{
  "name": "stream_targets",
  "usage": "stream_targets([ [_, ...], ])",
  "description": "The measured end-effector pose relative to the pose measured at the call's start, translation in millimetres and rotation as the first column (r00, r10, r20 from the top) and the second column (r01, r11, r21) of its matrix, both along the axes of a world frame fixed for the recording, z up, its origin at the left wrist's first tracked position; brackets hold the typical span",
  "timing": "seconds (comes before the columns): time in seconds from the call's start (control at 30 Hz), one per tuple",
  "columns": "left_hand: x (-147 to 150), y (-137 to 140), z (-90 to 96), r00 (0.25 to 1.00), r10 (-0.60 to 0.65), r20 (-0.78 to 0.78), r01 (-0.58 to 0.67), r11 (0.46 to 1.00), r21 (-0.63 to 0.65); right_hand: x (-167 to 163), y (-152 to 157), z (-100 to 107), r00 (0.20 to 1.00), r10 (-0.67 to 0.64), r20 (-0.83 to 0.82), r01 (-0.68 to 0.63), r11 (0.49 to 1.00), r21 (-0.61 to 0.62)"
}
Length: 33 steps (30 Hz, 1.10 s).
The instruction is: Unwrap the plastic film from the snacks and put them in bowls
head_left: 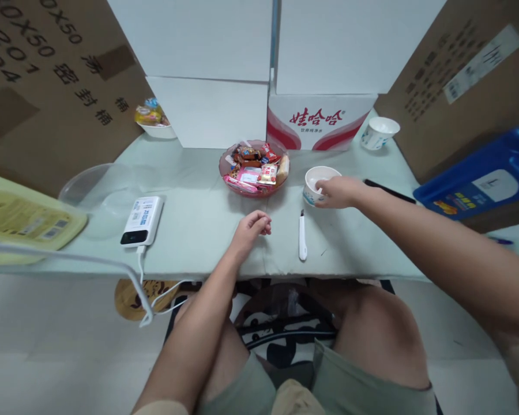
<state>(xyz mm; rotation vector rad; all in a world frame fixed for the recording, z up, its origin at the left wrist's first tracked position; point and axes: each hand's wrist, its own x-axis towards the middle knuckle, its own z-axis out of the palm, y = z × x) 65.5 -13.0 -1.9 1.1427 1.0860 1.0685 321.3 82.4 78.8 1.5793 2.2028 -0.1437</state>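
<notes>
My right hand (335,192) grips the near right rim of a white paper bowl (313,197) with a blue-green print, its fingers partly inside. The bowl stands on the table right of a pink glass bowl (253,194) heaped with wrapped sweets and snacks (251,167). Below the glass bowl, my left hand (253,229) hovers over or rests on the cloth, fingers curled together, with nothing visible in them. Between my hands and nearer to me lies a white utility knife (302,236), its dark tip pointing away.
A white power bank (142,222) with a cable lies left, beside a clear plastic lid (99,178) and a yellow jug (34,216). Another paper bowl (378,134) stands back right, near a blue bottle (480,173). White boxes (225,112) wall off the back; brown cartons flank both sides.
</notes>
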Motion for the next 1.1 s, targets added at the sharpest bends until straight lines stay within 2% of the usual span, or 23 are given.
stream_targets([
  [0.1,1.7,2.7,1.7,1.000,0.016,-0.010,-0.016,1.000,0.007,12.2,-11.2,1.7,0.997,0.019,-0.072,-0.013,0.996,0.092],
  [0.27,7.5,5.5,6.3,0.998,0.019,-0.057,-0.016,0.999,0.048,26.2,-20.9,-9.1,0.974,0.175,-0.146,-0.137,0.961,0.241],
  [0.37,6.4,11.5,5.5,0.985,0.131,-0.109,-0.118,0.986,0.120,28.9,-20.5,-20.8,0.968,0.192,-0.161,-0.150,0.959,0.242],
  [0.43,2.9,17.8,3.5,0.930,0.306,-0.205,-0.265,0.942,0.205,30.8,-18.7,-28.7,0.968,0.169,-0.187,-0.120,0.961,0.248],
  [0.47,0.9,21.2,2.2,0.877,0.396,-0.274,-0.328,0.908,0.262,32.2,-17.7,-32.4,0.964,0.162,-0.211,-0.104,0.959,0.262],
  [0.53,-2.4,27.7,-1.1,0.752,0.512,-0.416,-0.371,0.849,0.376,35.8,-16.3,-38.7,0.949,0.185,-0.257,-0.104,0.949,0.299],
  [0.57,-3.0,30.4,-2.9,0.699,0.533,-0.476,-0.357,0.838,0.413,37.9,-16.0,-41.3,0.938,0.212,-0.274,-0.120,0.941,0.317],
  [0.63,-2.0,34.6,-6.7,0.635,0.540,-0.552,-0.327,0.836,0.441,42.4,-17.0,-45.7,0.913,0.280,-0.298,-0.161,0.917,0.366],
  [0.7,1.1,37.6,-9.7,0.603,0.557,-0.571,-0.346,0.828,0.443,47.0,-19.8,-48.6,0.885,0.333,-0.324,-0.171,0.883,0.438],
  [0.87,8.1,42.0,-12.2,0.557,0.618,-0.555,-0.425,0.786,0.449,59.0,-29.8,-50.1,0.866,0.340,-0.368,-0.073,0.812,0.579],
  [1.1,9.2,37.3,-15.4,0.564,0.541,-0.624,-0.253,0.832,0.494,65.7,-31.2,-62.8,0.856,0.350,-0.380,-0.083,0.819,0.567],
])
